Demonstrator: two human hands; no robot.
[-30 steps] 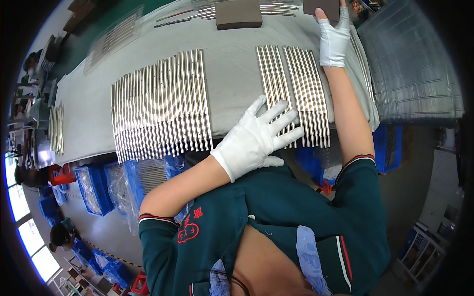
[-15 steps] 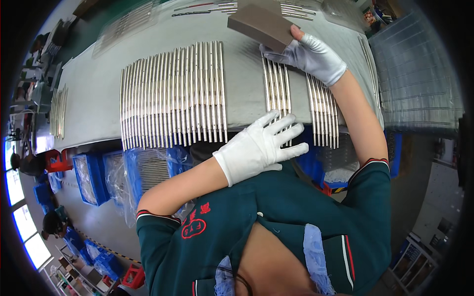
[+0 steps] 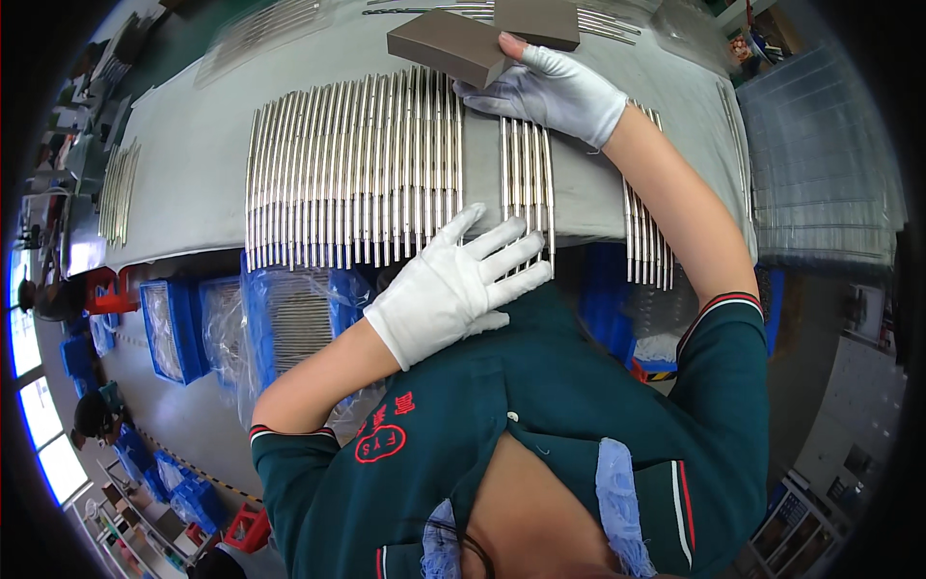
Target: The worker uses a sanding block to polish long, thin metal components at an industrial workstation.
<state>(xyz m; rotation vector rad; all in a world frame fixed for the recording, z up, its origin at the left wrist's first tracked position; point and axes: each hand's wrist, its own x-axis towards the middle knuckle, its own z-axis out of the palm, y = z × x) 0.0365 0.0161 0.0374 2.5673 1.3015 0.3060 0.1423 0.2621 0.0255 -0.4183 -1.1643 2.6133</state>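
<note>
My right hand, in a white glove with a bare thumb tip, grips a flat brown-grey block at its right end, thumb on top. The block is tilted above the far end of a long row of silver metal rods. Just right of that row lies a small group of similar rods, beneath my right fingers. My white-gloved left hand is spread, fingers apart, over the near ends of this small group. A gap separates it from another group of rods, partly covered by my right forearm.
A second brown-grey block lies at the back on the grey table cloth, near thin rods and a drill bit. Clear plastic trays stand at the right. Blue crates sit below the table's front edge. More rods lie far left.
My right hand has carried the block leftward, uncovering the second block. My left hand and the small group of rods have shifted left, nearer the long row. The view has moved slightly.
</note>
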